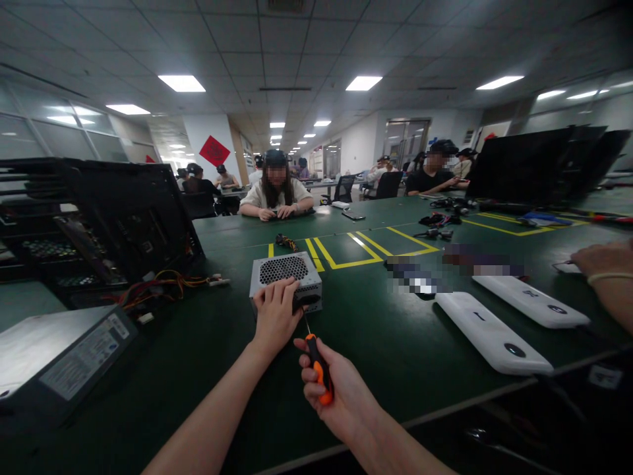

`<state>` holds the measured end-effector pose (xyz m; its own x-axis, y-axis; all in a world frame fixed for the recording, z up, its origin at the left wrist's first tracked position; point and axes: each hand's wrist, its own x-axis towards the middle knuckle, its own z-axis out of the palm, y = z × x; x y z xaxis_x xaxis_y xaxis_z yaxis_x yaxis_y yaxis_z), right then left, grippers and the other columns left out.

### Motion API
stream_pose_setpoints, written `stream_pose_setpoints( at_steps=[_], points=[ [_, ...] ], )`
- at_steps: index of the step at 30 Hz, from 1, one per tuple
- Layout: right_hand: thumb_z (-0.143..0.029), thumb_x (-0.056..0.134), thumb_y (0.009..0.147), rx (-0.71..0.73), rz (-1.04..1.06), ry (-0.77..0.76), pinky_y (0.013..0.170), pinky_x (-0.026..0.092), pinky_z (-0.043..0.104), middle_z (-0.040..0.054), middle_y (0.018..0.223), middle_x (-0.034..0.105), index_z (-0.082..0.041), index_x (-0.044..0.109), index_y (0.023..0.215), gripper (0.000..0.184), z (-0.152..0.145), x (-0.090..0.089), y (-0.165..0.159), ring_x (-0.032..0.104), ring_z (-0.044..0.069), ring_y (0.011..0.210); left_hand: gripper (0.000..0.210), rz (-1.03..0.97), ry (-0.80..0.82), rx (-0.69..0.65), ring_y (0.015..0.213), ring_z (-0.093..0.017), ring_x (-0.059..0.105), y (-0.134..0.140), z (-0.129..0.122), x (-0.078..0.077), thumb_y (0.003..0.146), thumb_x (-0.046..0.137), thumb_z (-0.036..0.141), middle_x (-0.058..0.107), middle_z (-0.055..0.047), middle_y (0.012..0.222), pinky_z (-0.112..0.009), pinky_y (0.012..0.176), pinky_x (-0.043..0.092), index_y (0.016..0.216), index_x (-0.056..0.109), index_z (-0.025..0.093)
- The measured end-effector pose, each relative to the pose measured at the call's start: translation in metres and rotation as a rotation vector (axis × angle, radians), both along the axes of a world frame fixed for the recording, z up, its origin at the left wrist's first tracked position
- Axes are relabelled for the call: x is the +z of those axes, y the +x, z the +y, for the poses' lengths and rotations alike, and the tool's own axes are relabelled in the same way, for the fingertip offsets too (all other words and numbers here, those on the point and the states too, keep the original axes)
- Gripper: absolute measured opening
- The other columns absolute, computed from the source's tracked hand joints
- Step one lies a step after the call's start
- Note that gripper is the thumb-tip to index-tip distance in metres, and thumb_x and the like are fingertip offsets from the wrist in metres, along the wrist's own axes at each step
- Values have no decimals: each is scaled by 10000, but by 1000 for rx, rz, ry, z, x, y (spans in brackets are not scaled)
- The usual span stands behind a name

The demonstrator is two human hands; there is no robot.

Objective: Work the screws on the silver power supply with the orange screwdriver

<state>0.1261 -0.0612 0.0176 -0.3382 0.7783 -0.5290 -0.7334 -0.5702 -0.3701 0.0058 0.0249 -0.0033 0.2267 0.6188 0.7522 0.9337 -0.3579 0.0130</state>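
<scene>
A grey computer power supply (284, 267) with a honeycomb grille on top sits on the green table in front of me. My left hand (277, 305) holds its near side, with the fingers bent over the top edge. Beside those fingertips, a black part (307, 301) shows on the near face. My right hand (332, 386) is closed around the orange-and-black handle of a screwdriver (319, 368). Its thin shaft points up toward the near face of the power supply. Whether the tip touches a screw is hidden behind my left hand.
At the left stand an open black computer case (143, 224) and another power supply (74, 363), with loose coloured wires (158, 284) between them. White power banks (489, 333) lie at the right, near another person's hand (606, 264). A co-worker (277, 191) sits across the table (386, 356).
</scene>
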Motion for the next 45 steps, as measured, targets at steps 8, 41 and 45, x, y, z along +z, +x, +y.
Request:
stream_pose_setpoints(
  at_steps=[8, 41, 45],
  points=[
    [-197, 409, 903, -29, 17, -12, 329, 304, 83, -6, 558, 490, -103, 533, 721, 239, -2, 3, -2, 426, 21, 388, 427, -13, -12, 2, 1082, -267, 453, 0, -1, 0, 720, 618, 295, 556, -107, 1188, -435, 889, 288, 1125, 516, 207],
    [-309, 520, 819, 9, -695, 704, 606, 520, 265, 121, 1144, 506, -193, 382, 1240, 458, -20, -18, 19, 604, 144, 770, 78, 89, 116, -205, 1113, -237, 417, -10, 1, -7, 791, 557, 261, 547, -39, 1199, -453, 896, 239, 748, 620, 248],
    [-160, 520, 807, 28, -1544, 1601, 845, 474, 366, 109, 1357, 356, -245, 464, 1219, 424, -32, -16, 45, 526, 195, 1005, 92, 107, 77, -215, 1123, -236, 413, -11, -3, -4, 806, 537, 256, 542, -31, 1210, -454, 888, 241, 760, 617, 254]
  ],
)
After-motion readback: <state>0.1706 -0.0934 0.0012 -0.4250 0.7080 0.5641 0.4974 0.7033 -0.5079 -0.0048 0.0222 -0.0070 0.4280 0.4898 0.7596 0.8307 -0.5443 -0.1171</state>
